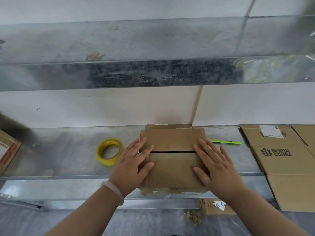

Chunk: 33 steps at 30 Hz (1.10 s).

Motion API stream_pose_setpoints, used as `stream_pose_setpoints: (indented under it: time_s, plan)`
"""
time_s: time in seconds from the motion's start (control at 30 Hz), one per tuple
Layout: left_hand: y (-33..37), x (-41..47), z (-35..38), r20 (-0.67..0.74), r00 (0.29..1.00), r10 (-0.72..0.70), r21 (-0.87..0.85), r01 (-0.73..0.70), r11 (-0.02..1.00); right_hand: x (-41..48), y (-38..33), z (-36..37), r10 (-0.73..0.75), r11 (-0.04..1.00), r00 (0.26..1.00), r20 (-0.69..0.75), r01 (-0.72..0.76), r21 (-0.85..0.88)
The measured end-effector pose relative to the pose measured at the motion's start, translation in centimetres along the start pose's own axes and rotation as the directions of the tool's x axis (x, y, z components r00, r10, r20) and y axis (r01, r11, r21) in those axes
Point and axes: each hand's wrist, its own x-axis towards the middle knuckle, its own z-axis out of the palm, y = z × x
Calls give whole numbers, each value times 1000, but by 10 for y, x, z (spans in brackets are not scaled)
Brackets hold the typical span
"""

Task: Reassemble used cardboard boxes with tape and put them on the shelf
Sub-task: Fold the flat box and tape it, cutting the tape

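A small brown cardboard box [172,166] stands on the metal shelf [68,159] in front of me, its two top flaps folded down with a narrow dark gap between them. My left hand [134,164] lies flat on the left side of the flaps, fingers straight and spread. Pressing the right side in the same way is my right hand [216,166]. A roll of yellow tape [109,151] lies on the shelf just left of the box, apart from my left hand.
A green pen [225,142] lies behind the box on the right. Flattened cardboard boxes [286,160] printed CONBA cover the right end of the shelf. Another box [6,150] sits at the far left. A second metal shelf [153,48] runs overhead.
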Motion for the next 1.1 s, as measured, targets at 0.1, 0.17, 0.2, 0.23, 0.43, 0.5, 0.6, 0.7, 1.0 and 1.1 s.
stream_pose_setpoints:
  time_s: [0.1, 0.17, 0.2, 0.23, 0.43, 0.5, 0.6, 0.7, 1.0, 1.1]
  plan:
    - [0, -3, -3, -21, 1000, -11, -29, 11, 1000, 0, -3, -4, -36, 999, 999, -35, 35, -9]
    - [1, -5, -8, -75, 997, -16, -64, 12, 998, 2, -7, -8, -49, 999, 996, -81, 48, -15]
    - [2, -6, -13, -113, 993, -24, -83, 15, 996, 3, -9, -10, -59, 998, 992, -108, 58, -15]
    - [2, -6, -17, -148, 988, -42, -103, 26, 994, 5, -12, -12, -77, 997, 988, -134, 76, -16]
    - [-52, -19, -19, -205, 890, -407, -57, 404, 913, 11, -25, -14, -163, 987, 972, -170, 158, -42]
    - [-77, -28, -15, -103, 879, -465, 136, 476, 869, 11, -29, -15, -172, 985, 972, -161, 167, -39]
    - [-101, -34, -16, -39, 923, -384, 307, 377, 874, 13, -33, -17, -180, 984, 974, -136, 179, -25]
    - [-105, -26, -27, -33, 955, -296, 324, 291, 900, 15, -38, -19, -167, 986, 980, -111, 167, -5]
    - [-20, -16, -91, -143, 973, -179, -198, 149, 969, 54, -105, -60, -181, 907, 983, -17, 174, 384]
    - [8, -14, -101, -134, 987, -86, -217, 55, 975, 65, -131, -65, -160, 833, 987, 5, 132, 537]
